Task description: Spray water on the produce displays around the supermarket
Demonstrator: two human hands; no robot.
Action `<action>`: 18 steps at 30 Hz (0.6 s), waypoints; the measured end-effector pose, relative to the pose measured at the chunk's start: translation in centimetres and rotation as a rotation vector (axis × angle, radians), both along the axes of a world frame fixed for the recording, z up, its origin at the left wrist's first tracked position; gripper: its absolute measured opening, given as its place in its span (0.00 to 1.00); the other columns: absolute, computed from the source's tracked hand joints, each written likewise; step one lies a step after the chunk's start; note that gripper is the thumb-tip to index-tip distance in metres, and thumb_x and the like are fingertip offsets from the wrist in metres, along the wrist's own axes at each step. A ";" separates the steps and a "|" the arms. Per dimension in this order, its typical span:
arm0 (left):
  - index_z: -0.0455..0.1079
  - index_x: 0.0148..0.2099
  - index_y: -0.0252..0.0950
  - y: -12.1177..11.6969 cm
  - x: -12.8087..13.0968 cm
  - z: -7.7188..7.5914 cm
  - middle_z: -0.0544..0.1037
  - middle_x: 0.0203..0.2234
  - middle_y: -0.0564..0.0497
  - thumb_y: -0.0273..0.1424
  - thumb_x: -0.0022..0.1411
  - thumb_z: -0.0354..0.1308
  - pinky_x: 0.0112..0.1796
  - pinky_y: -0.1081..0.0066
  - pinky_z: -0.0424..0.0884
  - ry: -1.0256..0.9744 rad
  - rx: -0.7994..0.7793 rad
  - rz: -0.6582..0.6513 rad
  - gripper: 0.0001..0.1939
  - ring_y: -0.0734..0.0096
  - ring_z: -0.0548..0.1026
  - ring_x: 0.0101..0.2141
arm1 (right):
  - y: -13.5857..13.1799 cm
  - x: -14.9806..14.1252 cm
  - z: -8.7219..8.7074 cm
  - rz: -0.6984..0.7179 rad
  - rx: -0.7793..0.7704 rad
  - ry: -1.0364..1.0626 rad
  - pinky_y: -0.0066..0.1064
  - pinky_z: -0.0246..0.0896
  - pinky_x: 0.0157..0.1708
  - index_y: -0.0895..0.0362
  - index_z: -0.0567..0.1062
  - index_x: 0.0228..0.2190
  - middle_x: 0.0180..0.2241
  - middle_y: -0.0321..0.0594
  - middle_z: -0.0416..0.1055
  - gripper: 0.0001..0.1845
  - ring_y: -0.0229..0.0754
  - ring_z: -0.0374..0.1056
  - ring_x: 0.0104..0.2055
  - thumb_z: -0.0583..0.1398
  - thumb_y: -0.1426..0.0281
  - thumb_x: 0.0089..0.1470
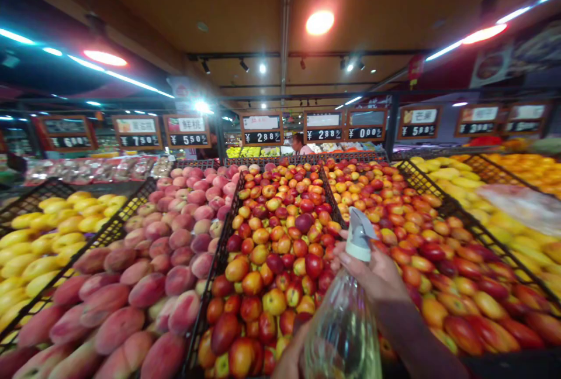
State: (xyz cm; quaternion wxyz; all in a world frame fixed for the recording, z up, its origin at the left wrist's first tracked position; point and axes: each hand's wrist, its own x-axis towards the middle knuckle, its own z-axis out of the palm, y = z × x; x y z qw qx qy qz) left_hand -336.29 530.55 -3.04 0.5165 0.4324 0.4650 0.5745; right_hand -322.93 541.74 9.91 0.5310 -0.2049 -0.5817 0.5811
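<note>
Right hand (372, 274) sat lower right of center, fingers (350, 257) wrapped round the neck of a clear plastic spray bottle (344, 332), just under its pale green trigger head (362, 235). Grip closed on the neck, bottle held up, tilted slightly, with clear liquid visible inside. Left hand (287, 361) was at the bottom edge, beside the bottle's lower part and cut off by the frame, so its grip could not be told. Bottle was bottom center, over a black plastic crate (225, 285) of small red-yellow nectarines (272, 250). Larger red-orange mangoes (438, 285) filled the crate to the right, pink peaches (149, 288) the one to the left. Yellow mangoes (39, 244) lay at far left, yellow fruit under plastic film (517, 206) at far right. Black price boards (263, 128) ran along the back, with a person (298, 144) behind the fruit, upper center.
</note>
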 end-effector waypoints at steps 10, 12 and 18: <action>0.71 0.60 0.36 -0.1 -2.2 -0.3 0.81 0.47 0.42 0.52 0.46 0.69 0.56 0.60 0.66 -0.052 0.218 0.019 0.43 0.53 0.76 0.49 | -1.2 -2.6 1.3 0.044 0.039 -0.063 0.31 0.66 0.31 0.58 0.75 0.41 0.34 0.41 0.78 0.30 0.46 0.74 0.33 0.73 0.52 0.42; 0.74 0.57 0.39 -1.3 -2.7 0.5 0.82 0.43 0.46 0.47 0.45 0.72 0.49 0.65 0.69 -0.159 0.221 0.008 0.37 0.59 0.79 0.44 | -1.7 -3.5 1.5 0.030 0.092 -0.084 0.32 0.67 0.35 0.57 0.77 0.41 0.41 0.45 0.78 0.27 0.49 0.75 0.39 0.72 0.52 0.45; 0.79 0.49 0.40 -2.2 -3.8 1.6 0.83 0.38 0.49 0.46 0.38 0.75 0.51 0.64 0.68 -0.242 0.160 0.007 0.33 0.56 0.78 0.45 | -3.1 -5.1 1.9 0.068 0.095 -0.143 0.31 0.65 0.29 0.58 0.75 0.41 0.37 0.44 0.78 0.26 0.47 0.73 0.34 0.70 0.52 0.48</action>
